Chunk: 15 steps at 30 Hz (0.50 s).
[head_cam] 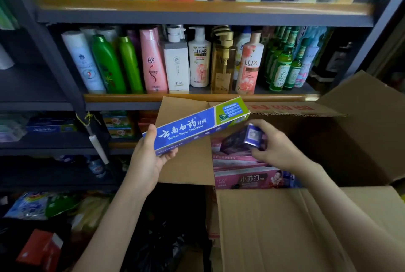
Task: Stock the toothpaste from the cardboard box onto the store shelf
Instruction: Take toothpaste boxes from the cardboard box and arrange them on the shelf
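My left hand grips the near end of a long blue and green toothpaste carton, held slanted in front of the shelves. My right hand holds a dark purple toothpaste carton by its end, just above the open cardboard box. Inside the box lie several pink toothpaste cartons. The shelf behind my left hand holds stacked toothpaste cartons.
Shampoo and body wash bottles fill the two upper shelves. Blue cartons sit on the left shelf. Bagged goods and a black bag lie on the floor. The box's near flap spreads at lower right.
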Tool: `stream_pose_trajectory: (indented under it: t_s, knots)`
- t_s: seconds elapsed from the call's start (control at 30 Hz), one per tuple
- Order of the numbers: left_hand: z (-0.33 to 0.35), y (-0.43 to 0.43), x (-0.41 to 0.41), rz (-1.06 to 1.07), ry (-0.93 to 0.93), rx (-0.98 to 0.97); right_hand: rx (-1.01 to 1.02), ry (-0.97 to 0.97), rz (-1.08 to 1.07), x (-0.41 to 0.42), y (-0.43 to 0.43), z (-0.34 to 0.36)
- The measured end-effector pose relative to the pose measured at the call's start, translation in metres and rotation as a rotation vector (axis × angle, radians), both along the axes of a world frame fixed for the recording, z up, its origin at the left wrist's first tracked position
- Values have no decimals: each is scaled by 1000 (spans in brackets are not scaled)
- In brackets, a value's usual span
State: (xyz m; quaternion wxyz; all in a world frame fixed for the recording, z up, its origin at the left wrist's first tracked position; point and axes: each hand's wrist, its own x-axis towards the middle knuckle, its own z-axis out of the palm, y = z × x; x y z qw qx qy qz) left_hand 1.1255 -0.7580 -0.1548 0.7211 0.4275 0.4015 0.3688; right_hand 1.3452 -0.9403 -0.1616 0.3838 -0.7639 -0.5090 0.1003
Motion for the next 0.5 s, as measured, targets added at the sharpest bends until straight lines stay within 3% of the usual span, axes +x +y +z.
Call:
stream_pose_trajectory:
  t_s: [0.2,0.5]
  knots:
    - [8,-33,29,-79,-62,18,469,618,75,0,-84,42]
    - [9,-83,41,-241,-14,-27,646,956,284,-14,-124,38]
